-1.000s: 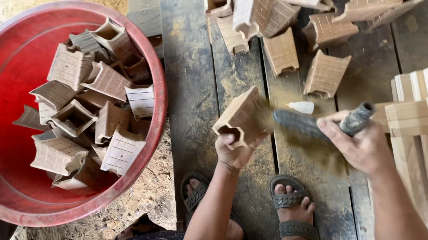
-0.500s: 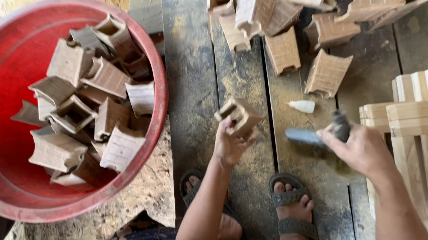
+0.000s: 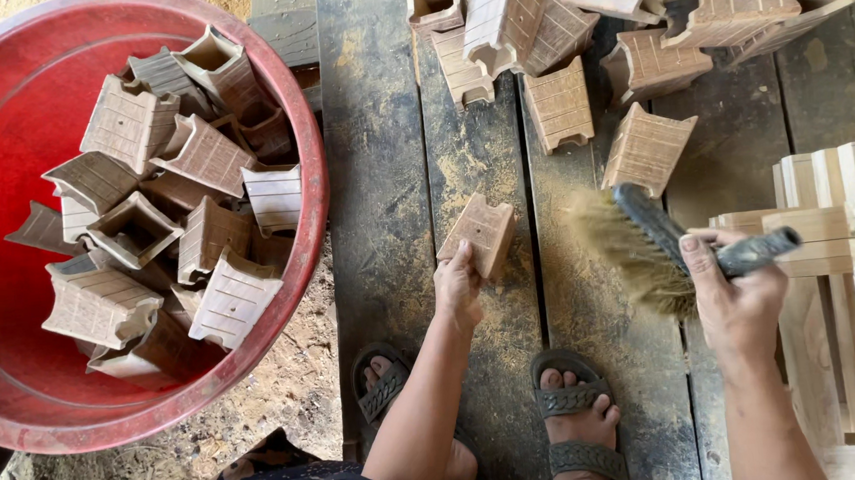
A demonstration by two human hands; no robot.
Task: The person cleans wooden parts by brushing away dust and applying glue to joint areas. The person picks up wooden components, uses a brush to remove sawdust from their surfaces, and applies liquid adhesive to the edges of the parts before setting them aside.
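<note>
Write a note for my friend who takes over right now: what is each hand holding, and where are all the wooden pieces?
Left hand: holds one small wooden block just over the dusty bench.
Right hand: grips a brush by its handle, bristles toward the block but apart from it.
Red tub on the left: many blocks already piled inside.
Far end of the bench: a loose pile of blocks waits.
Pale wooden frames stand on the right.
</note>
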